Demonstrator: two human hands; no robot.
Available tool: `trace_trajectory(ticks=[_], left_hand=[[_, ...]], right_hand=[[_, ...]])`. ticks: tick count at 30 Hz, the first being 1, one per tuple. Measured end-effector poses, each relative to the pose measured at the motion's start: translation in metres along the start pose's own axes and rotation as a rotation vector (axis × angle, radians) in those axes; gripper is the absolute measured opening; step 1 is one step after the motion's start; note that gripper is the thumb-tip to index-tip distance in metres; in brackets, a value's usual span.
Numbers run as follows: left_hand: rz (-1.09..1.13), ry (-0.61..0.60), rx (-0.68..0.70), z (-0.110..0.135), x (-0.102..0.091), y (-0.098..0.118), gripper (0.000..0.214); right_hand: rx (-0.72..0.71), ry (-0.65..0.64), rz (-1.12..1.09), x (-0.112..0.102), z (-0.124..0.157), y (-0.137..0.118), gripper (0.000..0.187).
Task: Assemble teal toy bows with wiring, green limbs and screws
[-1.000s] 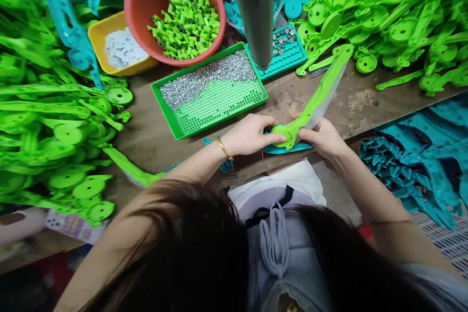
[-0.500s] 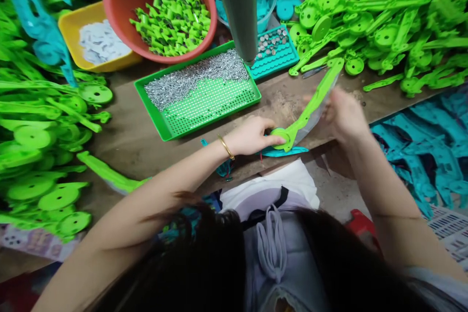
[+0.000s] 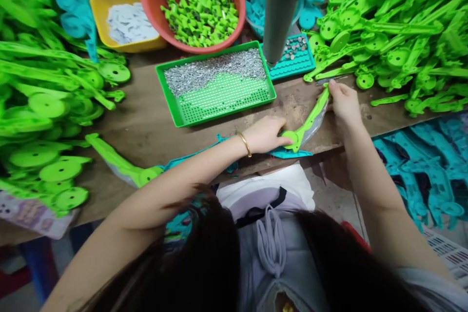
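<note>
A long green plastic part with a round disc end and a clear strip along its edge [image 3: 310,119] is between my hands. My left hand [image 3: 266,134], wearing a gold bangle, grips the disc end with thumb and fingers. At the far tip, my right hand [image 3: 342,100] pinches the part between thumb and fingers. Beneath it a turquoise plastic part [image 3: 292,154] lies at the table's front edge. Left of my forearm lies a similar green part [image 3: 122,161] with a clear strip, joined to or touching more turquoise plastic [image 3: 193,156].
A green tray of small metal pins [image 3: 219,119] sits mid-table, beside a turquoise tray [image 3: 292,67]. Behind are a red bowl [image 3: 149,5] and a yellow bin [image 3: 100,14]. Green parts [image 3: 398,58] heap on both sides. A grey metal post [image 3: 280,14] hangs above the trays.
My right hand has moved to the far tip of the green part and now pinches it. The part has tilted lower. My left hand keeps its hold; the view has shifted slightly.
</note>
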State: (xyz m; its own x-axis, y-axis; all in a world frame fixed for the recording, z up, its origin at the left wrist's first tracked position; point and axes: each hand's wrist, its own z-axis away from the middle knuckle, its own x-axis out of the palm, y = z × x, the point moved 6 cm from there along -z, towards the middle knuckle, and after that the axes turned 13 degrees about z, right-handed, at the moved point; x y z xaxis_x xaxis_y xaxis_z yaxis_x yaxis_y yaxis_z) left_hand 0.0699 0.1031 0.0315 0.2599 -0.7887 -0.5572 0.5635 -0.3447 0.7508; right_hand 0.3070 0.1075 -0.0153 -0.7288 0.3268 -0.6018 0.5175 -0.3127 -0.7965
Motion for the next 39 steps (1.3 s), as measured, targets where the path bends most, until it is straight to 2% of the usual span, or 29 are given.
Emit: trace_trajectory(ticks=[2,4,6,8,11,14,16,18,22,25,28,30,35,39], left_hand=[[0.086,0.121,0.034,0.017,-0.019,-0.006,0.031],[0.211,0.265,0.029,0.046,-0.04,-0.02,0.026],[0.279,0.419,-0.022,0.082,-0.056,-0.041,0.025],[0.275,0.547,-0.098,0.119,-0.062,-0.061,0.026],[0.241,0.581,-0.156,0.157,-0.048,-0.079,0.028],[0.238,0.576,-0.124,0.175,-0.025,-0.082,0.028],[0.263,0.592,-0.1,0.18,-0.013,-0.083,0.026],[0.301,0.63,-0.061,0.183,-0.004,-0.084,0.022],[0.345,0.77,0.019,0.189,0.0,-0.086,0.017],[0.339,0.828,0.032,0.191,-0.002,-0.088,0.016],[0.345,0.858,0.046,0.192,-0.004,-0.091,0.015],[0.361,0.854,0.047,0.191,-0.004,-0.095,0.014],[0.378,0.843,0.054,0.185,-0.005,-0.094,0.014],[0.37,0.842,0.161,0.163,-0.011,-0.078,0.014]], right_hand=[[-0.112,0.15,0.265,-0.012,0.005,-0.012,0.046],[-0.222,0.256,0.472,-0.022,0.024,-0.033,0.047],[-0.281,0.227,0.536,-0.025,0.054,-0.054,0.04],[-0.317,0.075,0.503,-0.018,0.092,-0.073,0.028],[-0.44,-0.118,0.443,0.004,0.155,-0.098,0.012],[-0.636,-0.286,0.369,0.037,0.207,-0.114,0.007],[-0.745,-0.363,0.373,0.062,0.229,-0.117,0.008],[-0.835,-0.376,0.443,0.087,0.241,-0.118,0.009],[-0.972,-0.286,0.688,0.13,0.251,-0.122,0.023],[-1.005,-0.163,0.817,0.142,0.251,-0.129,0.023],[-1.021,-0.108,0.834,0.135,0.246,-0.138,0.013],[-1.025,-0.109,0.804,0.126,0.237,-0.146,0.013],[-1.057,-0.187,0.807,0.111,0.204,-0.161,0.022],[-1.165,-0.266,0.843,0.105,0.191,-0.167,0.024]])
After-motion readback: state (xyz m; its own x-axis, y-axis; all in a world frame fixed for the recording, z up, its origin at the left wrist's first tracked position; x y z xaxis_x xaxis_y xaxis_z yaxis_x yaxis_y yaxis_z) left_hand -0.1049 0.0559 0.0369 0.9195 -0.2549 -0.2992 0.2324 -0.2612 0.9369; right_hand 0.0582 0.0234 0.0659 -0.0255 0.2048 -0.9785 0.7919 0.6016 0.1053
